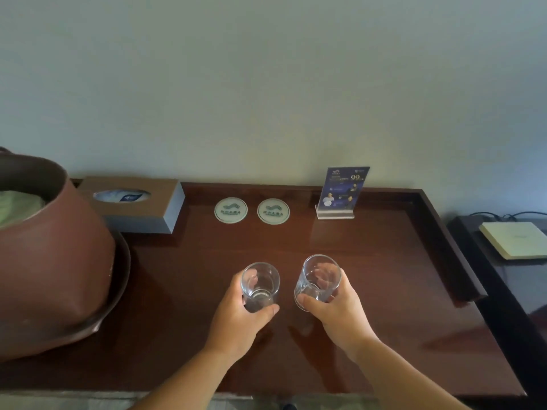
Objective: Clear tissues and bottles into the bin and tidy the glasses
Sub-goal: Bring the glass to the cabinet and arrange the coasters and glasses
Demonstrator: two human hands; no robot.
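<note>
Clear glasses (260, 284) — upright, empty — gripped by both hands (236, 318).

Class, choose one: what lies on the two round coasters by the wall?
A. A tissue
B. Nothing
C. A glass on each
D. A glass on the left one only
B: both coasters are bare; the left hand and right hand each hold a glass nearer the camera.

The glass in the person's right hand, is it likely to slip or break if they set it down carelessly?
Probably fragile: the right glass looks clear and thin-walled, so a hard knock on the wooden table could chip it. Its smooth sides may be slippery, though the right hand wraps it low and firmly. It appears empty, so likely light.
</note>
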